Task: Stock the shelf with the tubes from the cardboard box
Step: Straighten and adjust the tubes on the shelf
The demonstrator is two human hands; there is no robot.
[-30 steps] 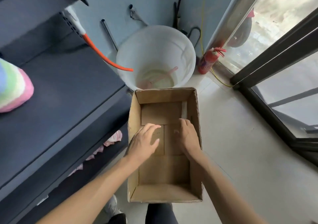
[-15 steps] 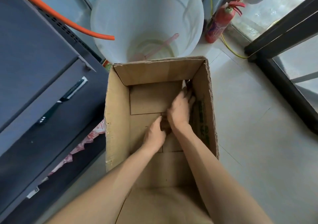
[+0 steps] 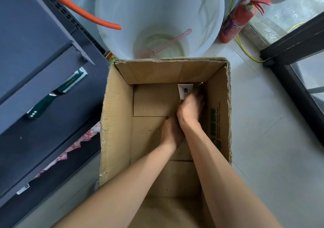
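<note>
Two hands of mine are down inside the cardboard box [image 3: 117,122], which stands open on the floor [image 3: 263,140] beside the dark blue shelf [image 3: 35,52]. My right hand [image 3: 190,108] is at the box's far right corner, fingers curled down onto a white tube [image 3: 184,90] with dark lettering that lies on the box bottom against the far wall; the fingertips cover the tube's near end, and whether they have truly closed round it I cannot tell. My left hand [image 3: 171,133] rests on the box bottom just behind and partly beneath the right wrist; its fingers are hidden there, so I cannot tell whether they are apart or together. Green print runs down the inside of the box's right wall. On the shelf, to the left of the box, lies a dark green tube [image 3: 52,96] with a pale crimped end. Just beyond the box's far wall stands a big white bucket [image 3: 122,17] with a pink fly swatter [image 3: 168,43] in its bottom, and an orange hose [image 3: 84,10] ends over its left rim. A red fire extinguisher [image 3: 236,19] stands beyond the box's far right corner, a yellow cable [image 3: 245,50] on the floor near it
</note>
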